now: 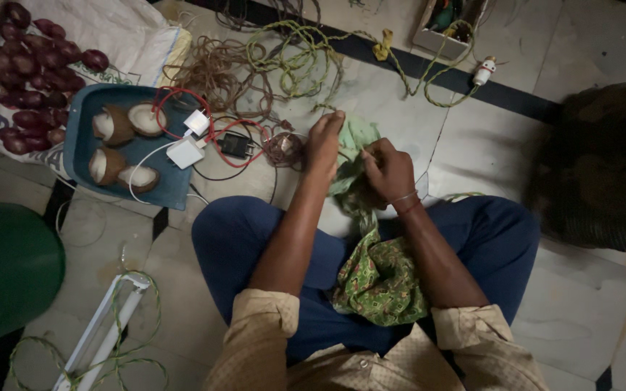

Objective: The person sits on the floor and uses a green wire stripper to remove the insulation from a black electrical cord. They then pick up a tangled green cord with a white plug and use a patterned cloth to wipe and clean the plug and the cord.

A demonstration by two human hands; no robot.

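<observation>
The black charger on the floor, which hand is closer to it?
Left. The left hand is just right of the black charger in the picture, with a small wire coil between them. The right hand is farther away, on the green cloth.

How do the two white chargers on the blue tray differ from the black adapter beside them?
The two white square chargers lie on the blue plastic tray; the black adapter lies off it, on the pale floor tiles. A white cable runs from the chargers, while a red cable loops around the black one. All lie untouched, left of the left hand.
</observation>
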